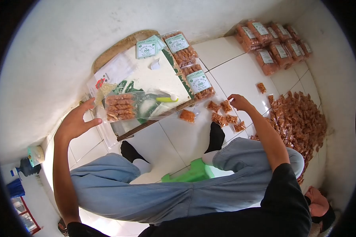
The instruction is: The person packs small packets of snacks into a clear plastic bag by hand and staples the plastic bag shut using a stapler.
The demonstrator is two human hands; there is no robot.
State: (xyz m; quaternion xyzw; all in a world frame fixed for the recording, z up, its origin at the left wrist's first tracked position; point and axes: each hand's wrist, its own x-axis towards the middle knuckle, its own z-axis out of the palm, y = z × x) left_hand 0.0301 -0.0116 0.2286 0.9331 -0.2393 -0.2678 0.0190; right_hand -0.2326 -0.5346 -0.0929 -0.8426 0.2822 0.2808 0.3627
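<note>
My left hand (77, 120) is open, thumb and fingers apart, just left of a clear plastic bag (142, 106) lying on a low board (168, 75). Small orange-brown snack packets (120, 106) are stacked in rows inside the bag's left end. My right hand (240, 103) is over the floor to the right, its fingers curled at a small snack packet (226, 106). Several loose packets (218, 119) lie just below it. Another packet (187, 115) lies by the board's front edge.
Two filled, labelled bags (199, 83) line the board's right side. Printed labels (147, 49) and a yellow-green tool (167, 99) rest on the board. A large heap of packets (296, 122) covers the floor at right, with stacked finished bags (271, 47) behind. A green stool (190, 173) stands between my legs.
</note>
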